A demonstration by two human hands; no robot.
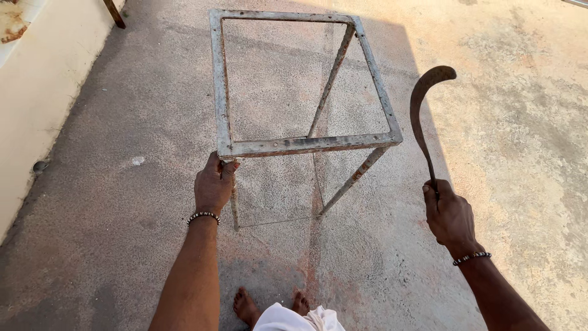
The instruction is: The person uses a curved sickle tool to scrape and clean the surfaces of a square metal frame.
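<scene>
Your arms are bare from the bottom edge of the frame up to the hands, with no sleeves in sight. On your left hand (pixel 213 186), lower centre-left of the frame, you wear a thin beaded bracelet (pixel 203 216) at the wrist, with dark and pale beads alternating in a single strand. Your right hand (pixel 450 214), at the lower right, carries a matching bracelet (pixel 471 258) of the same dark and pale beads, sitting slightly slanted across the wrist. No rings or watch show on either hand. At the bottom centre, a fold of white cloth (pixel 297 320) hangs from your waist, and your two bare feet (pixel 247 306) show just above it, without shoes or sandals.
</scene>
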